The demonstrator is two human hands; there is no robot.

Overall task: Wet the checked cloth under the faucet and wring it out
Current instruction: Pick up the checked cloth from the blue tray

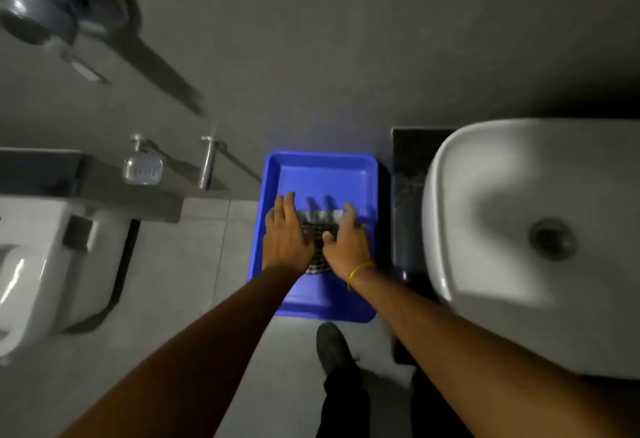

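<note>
Head view, looking down: two bare forearms reach forward and meet over a blue tray (pixel 273 174) on the floor. One black shoe (pixel 331 344) stands just short of the tray's near edge. The left hand (pixel 285 233) lies palm down, fingers stretched forward and slightly spread. The right hand (pixel 348 240), with a yellow band (pixel 358 269) at the wrist, lies beside it, fingers curved, thumb tucked toward the left hand. Both press on the checked cloth (pixel 320 221); whether either grip has closed on it I cannot tell. The cloth lies inside the tray, under and between the two hands, dark with a fine pale grid, and its far strip looks lighter. Right of the right hand sits one white washbasin (pixel 502 230) with a round drain. Left of the left hand stands one toilet (pixel 41 257). Beyond them, one soap dish (pixel 142 169) and one metal fitting (pixel 207 164) are fixed on the wall.
</note>
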